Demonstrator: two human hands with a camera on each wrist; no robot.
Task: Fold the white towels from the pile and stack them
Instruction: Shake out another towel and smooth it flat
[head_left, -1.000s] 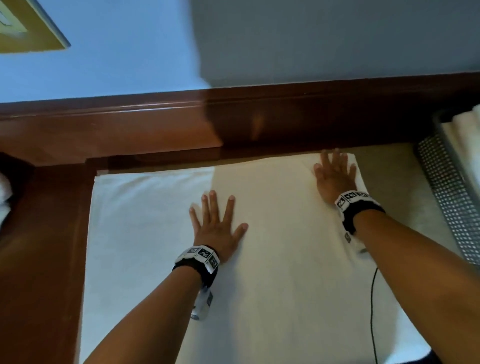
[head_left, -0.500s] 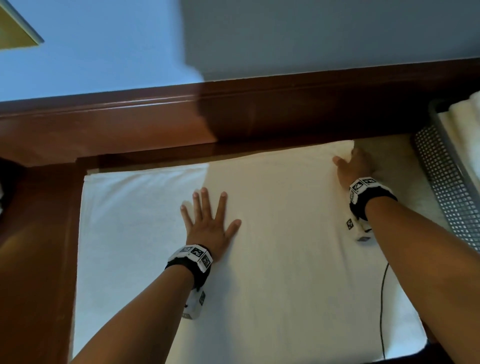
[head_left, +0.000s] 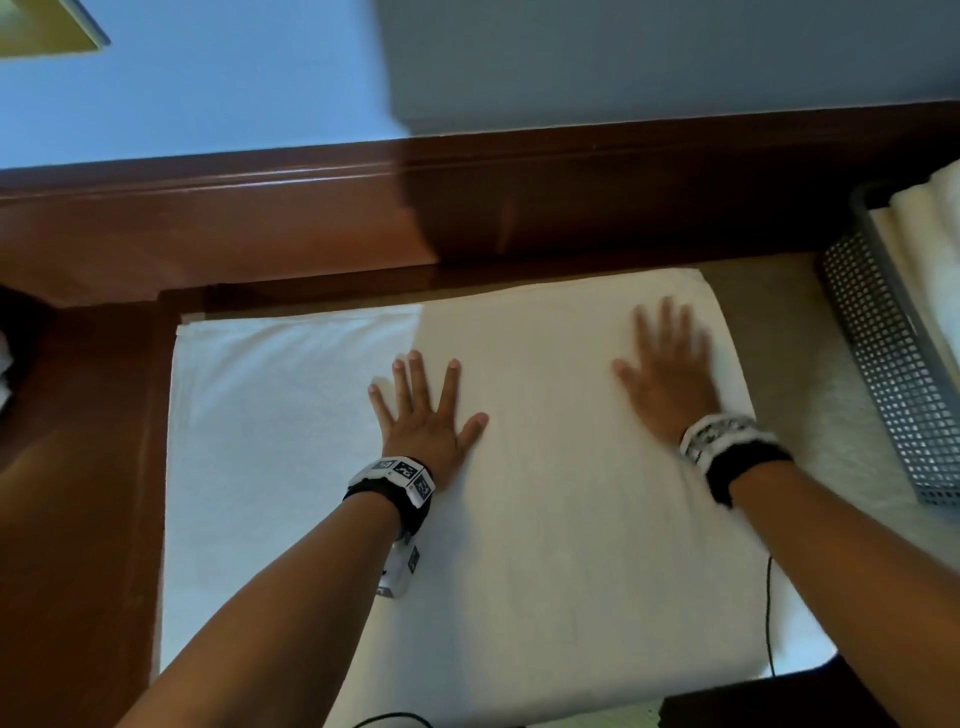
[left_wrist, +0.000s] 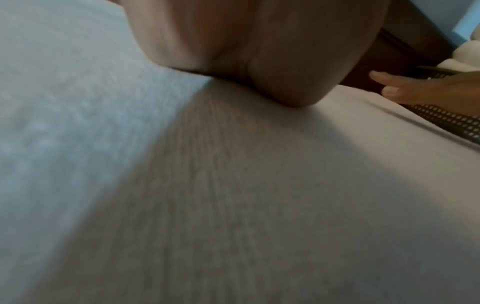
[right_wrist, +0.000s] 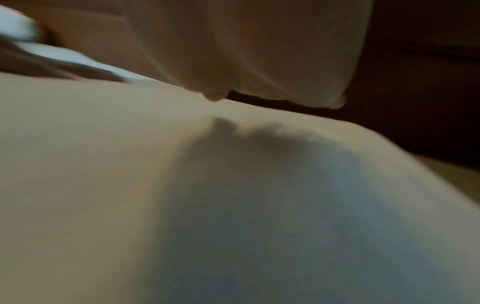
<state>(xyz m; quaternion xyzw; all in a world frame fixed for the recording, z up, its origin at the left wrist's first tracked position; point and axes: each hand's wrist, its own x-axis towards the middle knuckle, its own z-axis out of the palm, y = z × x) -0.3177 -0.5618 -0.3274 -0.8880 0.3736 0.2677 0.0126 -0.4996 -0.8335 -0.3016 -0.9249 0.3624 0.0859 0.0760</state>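
Observation:
A white towel (head_left: 545, 519) lies spread flat on the wooden surface in the head view and fills most of it. My left hand (head_left: 423, 410) presses flat on the towel near its middle, fingers straight and spread. My right hand (head_left: 667, 371) lies flat on the towel near its far right corner, fingers straight, blurred by motion. The left wrist view shows my left palm (left_wrist: 259, 51) on the towel (left_wrist: 233, 195). The right wrist view shows my right palm (right_wrist: 246, 51) just over the towel (right_wrist: 182, 195). Neither hand holds anything.
A grey perforated basket (head_left: 898, 364) with white towels (head_left: 930, 249) in it stands at the right edge. A dark wooden ledge (head_left: 467, 208) runs along the far side below a blue wall. Wooden surface (head_left: 78, 493) lies left of the towel.
My right hand went from the towel's far right corner to the edge, then came back inward and flat onto the towel. My left hand has stayed pressed in place.

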